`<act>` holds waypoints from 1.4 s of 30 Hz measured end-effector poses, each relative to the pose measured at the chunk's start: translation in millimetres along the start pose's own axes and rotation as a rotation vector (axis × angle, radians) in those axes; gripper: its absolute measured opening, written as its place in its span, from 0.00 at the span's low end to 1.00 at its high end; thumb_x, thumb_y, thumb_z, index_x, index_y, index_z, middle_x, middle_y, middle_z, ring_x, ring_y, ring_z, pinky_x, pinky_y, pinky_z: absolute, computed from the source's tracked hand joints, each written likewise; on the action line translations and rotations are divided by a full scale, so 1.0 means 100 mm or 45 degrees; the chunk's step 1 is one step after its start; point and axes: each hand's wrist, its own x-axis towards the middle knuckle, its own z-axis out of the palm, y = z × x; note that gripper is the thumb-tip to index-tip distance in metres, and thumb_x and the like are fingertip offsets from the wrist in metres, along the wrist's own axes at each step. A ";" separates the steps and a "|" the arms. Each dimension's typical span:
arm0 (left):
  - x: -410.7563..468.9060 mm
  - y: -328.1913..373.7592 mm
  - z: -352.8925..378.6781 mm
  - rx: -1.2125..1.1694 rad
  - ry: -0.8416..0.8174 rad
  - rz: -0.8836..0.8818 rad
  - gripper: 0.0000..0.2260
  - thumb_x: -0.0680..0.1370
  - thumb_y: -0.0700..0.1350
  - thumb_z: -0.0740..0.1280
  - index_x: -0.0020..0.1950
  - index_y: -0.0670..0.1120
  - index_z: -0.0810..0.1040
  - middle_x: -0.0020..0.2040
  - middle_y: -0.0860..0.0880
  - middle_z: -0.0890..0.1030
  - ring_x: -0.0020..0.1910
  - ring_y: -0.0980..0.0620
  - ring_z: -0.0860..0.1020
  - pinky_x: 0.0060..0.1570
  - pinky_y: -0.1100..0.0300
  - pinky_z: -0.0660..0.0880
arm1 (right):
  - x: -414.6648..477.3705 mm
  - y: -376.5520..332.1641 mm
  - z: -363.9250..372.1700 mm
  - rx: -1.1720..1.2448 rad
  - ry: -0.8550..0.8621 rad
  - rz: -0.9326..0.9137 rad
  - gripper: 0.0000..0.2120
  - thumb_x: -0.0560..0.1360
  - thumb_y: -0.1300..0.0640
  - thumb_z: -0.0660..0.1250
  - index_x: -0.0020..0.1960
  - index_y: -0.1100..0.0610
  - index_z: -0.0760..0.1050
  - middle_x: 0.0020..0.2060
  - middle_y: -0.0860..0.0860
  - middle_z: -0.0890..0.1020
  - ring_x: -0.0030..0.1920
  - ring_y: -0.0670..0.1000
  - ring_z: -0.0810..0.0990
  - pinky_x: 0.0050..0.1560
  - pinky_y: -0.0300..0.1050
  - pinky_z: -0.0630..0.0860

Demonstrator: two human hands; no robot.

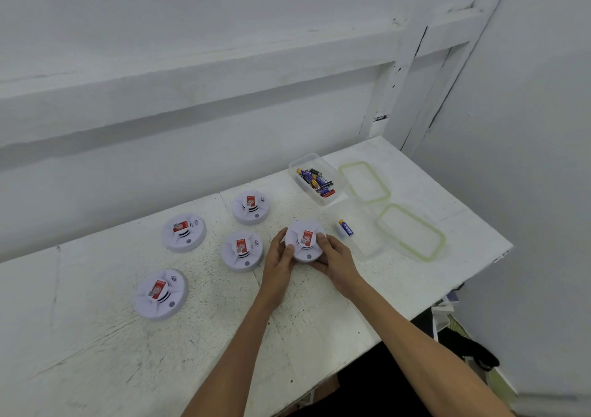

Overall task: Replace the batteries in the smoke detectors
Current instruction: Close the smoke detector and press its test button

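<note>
Both hands [278, 261] [335, 261] grip 1 smoke detector [303, 240]; 4 others on table.

White-painted table [134, 362], surface scuffed and scratched, set against white plank wall [192, 64]. Two clear lids with pale green seal rims lie flat at the right end: far lid [364, 182], near lid [411, 231], close but apart. Dark clutter on floor [470, 349] past the table's right edge, too dim to identify.
</note>
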 end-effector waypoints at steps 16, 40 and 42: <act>-0.03 0.04 0.00 0.016 -0.013 0.035 0.18 0.84 0.50 0.63 0.73 0.60 0.71 0.72 0.54 0.76 0.73 0.52 0.73 0.73 0.43 0.70 | -0.01 -0.01 0.00 0.011 -0.001 0.010 0.13 0.81 0.49 0.65 0.61 0.55 0.79 0.54 0.54 0.86 0.54 0.56 0.85 0.54 0.52 0.82; -0.09 0.26 -0.09 -0.168 0.043 -0.091 0.18 0.85 0.41 0.61 0.76 0.50 0.69 0.70 0.46 0.78 0.66 0.48 0.80 0.65 0.47 0.78 | 0.00 -0.17 0.16 -0.084 -0.004 0.054 0.15 0.80 0.50 0.66 0.60 0.60 0.80 0.51 0.56 0.86 0.52 0.57 0.86 0.53 0.54 0.83; -0.12 0.36 -0.12 -0.185 0.050 -0.071 0.16 0.85 0.41 0.62 0.72 0.52 0.72 0.68 0.47 0.79 0.65 0.48 0.80 0.63 0.49 0.79 | -0.03 -0.22 0.24 -0.092 -0.007 0.034 0.14 0.80 0.50 0.66 0.57 0.58 0.81 0.50 0.55 0.87 0.51 0.56 0.86 0.50 0.50 0.83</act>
